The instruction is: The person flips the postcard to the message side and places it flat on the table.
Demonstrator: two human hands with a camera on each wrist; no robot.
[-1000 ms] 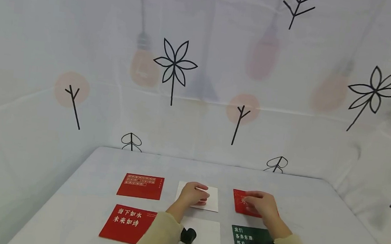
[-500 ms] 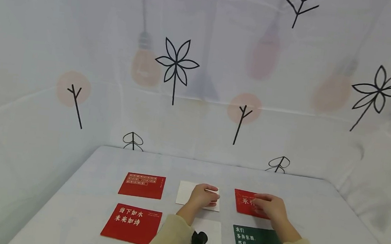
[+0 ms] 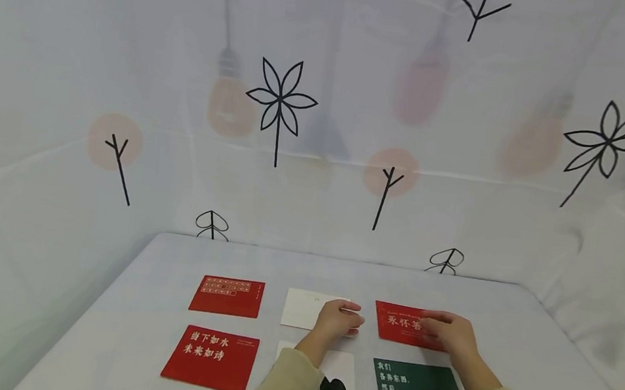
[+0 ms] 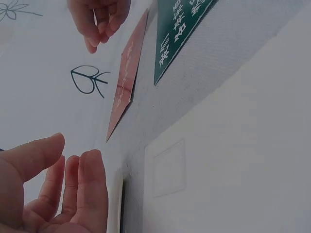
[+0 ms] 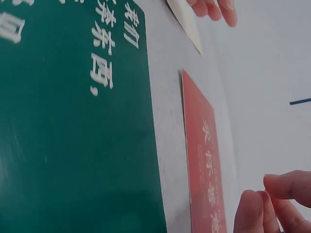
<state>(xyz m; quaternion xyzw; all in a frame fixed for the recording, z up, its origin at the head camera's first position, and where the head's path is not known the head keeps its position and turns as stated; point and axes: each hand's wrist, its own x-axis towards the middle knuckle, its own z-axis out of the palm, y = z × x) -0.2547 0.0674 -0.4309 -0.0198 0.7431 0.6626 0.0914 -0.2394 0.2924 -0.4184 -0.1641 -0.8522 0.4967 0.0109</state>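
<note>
My left hand (image 3: 339, 320) hovers over the right side of the upper white card (image 3: 301, 308), its thumb apart from relaxed fingers. In the left wrist view nothing sits between that thumb and the fingers (image 4: 92, 179). My right hand (image 3: 450, 334) is above the right part of the upper red card (image 3: 397, 322) with white lettering. Seen from the right wrist, the thumb and fingertips of this hand come close together, loosely bent, with no object showing between them. The hands partly cover both cards in the head view.
Nearer me lie a red card (image 3: 210, 361), a white card (image 3: 342, 367) partly under my left sleeve, and a green card (image 3: 412, 387). Another red card (image 3: 227, 297) is at the back left. A patterned cloth (image 3: 312, 201) hangs behind the white table (image 3: 138, 304).
Both hands have shifted to the right, uncovering more of the upper white card and of the lettering on the upper red card. The cards keep their arrangement.
</note>
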